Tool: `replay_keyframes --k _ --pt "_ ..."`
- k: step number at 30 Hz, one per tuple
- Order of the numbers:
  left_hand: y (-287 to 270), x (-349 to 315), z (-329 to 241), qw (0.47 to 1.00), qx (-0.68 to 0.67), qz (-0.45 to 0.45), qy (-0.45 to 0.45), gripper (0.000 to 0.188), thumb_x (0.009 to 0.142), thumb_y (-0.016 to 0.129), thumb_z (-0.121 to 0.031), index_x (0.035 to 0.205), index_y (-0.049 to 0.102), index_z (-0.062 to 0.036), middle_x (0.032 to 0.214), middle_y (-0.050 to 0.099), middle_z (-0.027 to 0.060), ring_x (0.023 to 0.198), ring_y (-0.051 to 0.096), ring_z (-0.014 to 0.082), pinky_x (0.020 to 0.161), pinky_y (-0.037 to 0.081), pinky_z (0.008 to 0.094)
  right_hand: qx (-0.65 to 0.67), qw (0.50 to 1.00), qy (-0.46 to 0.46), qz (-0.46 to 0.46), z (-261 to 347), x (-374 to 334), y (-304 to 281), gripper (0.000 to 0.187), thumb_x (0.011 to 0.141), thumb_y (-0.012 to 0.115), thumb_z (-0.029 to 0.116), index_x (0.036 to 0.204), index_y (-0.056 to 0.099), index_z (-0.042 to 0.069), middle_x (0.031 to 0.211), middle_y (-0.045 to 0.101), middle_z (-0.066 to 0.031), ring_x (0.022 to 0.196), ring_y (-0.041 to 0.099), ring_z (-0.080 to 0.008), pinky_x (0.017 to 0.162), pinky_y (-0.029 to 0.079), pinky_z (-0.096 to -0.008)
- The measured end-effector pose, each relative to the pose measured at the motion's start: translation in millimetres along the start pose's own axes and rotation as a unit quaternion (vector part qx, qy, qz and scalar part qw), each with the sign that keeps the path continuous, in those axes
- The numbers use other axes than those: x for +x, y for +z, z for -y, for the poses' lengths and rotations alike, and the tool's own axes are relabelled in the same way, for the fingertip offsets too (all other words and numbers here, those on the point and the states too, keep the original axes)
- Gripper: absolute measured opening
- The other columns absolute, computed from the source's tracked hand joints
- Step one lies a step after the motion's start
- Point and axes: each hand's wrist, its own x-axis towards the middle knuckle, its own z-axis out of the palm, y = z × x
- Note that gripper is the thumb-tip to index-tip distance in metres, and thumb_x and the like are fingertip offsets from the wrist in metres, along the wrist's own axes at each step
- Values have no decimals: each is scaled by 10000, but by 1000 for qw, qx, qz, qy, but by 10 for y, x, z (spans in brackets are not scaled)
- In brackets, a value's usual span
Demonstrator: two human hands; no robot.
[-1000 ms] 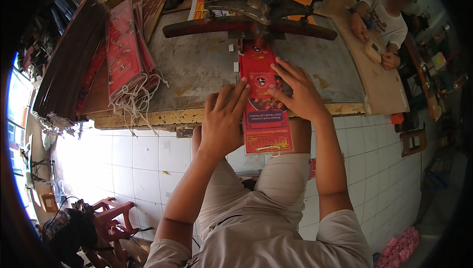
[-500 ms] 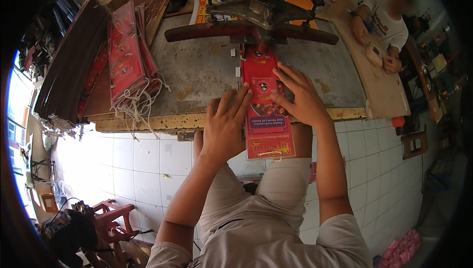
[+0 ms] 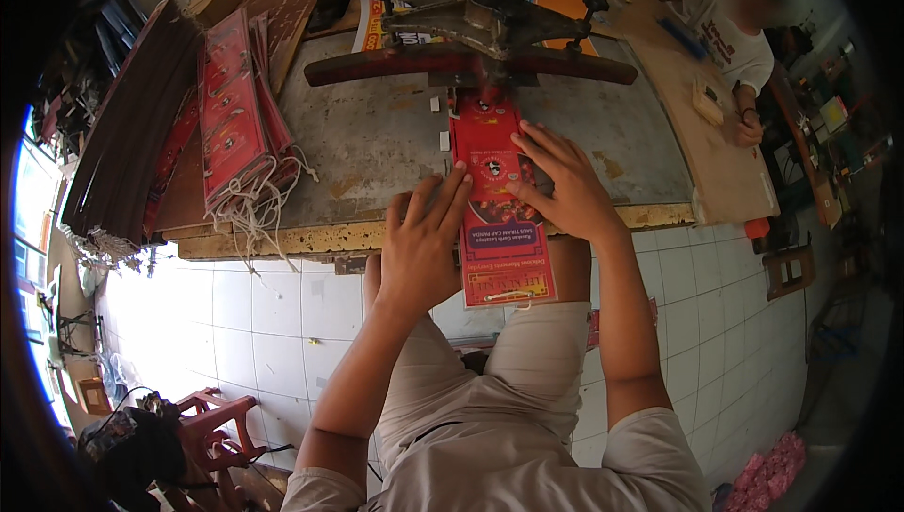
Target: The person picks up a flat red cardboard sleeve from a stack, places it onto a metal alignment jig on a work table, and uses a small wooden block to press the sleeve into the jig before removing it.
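A long red printed card strip [image 3: 507, 235] lies across the front edge of the metal-topped table [image 3: 367, 136], with a white string looped through its near end, which hangs over the edge. Its far end reaches beneath a dark press head [image 3: 490, 79]. Along the strip's left edge rests my left hand [image 3: 426, 244], open, fingers stretched forward and close together. My right hand [image 3: 568, 187] lies open on the right edge, thumb spread from the fingers. Two small white blocks [image 3: 445, 141] sit on the tabletop just left of the strip.
At the left lie stacked red strips with white strings [image 3: 235, 107] beside a thick pile of dark strips [image 3: 127, 126]. The press's wide crossbar [image 3: 358, 67] spans the table. A co-worker [image 3: 730, 41] sits at the right. A red stool [image 3: 217, 418] stands on the tiled floor.
The co-worker has raised one hand from the table to their head. My view has shifted slightly. My hands keep their places along the strip's edges.
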Motion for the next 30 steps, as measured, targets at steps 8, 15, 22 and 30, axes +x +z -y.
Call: replay_keyframes --k 8,15,22,30 --pt "-18 8 0 1000 -1 5 1 852 913 807 -445 1622 563 -39 1742 528 76 1504 530 319 1206 390 534 8 1000 -8 -12 4 0 4 773 1009 802 526 1589 628 45 1719 527 -165 1601 463 -372 1311 391 -510" --pt "8 7 10 1000 21 5 17 864 926 788 -472 1618 548 -14 1749 503 94 1509 501 319 1213 384 520 6 1000 -16 -18 -17 -11 -18 767 1008 802 527 1576 636 38 1710 534 -173 1589 478 -378 1309 394 -514" --pt "-17 5 6 999 27 12 16 889 910 803 -479 1626 539 -23 1754 496 91 1517 500 326 1219 383 533 1 1000 1 -16 -16 -28 21 769 1014 793 546 1581 635 51 1718 527 -155 1601 459 -371 1314 393 -513" --pt "-55 -58 15 999 -34 -3 5 772 916 793 -341 1611 579 -83 1731 536 72 1520 532 350 1260 379 547 37 998 30 -28 97 -105 -30 627 1058 774 440 1533 675 44 1650 600 -149 1569 506 -342 1307 406 -506"
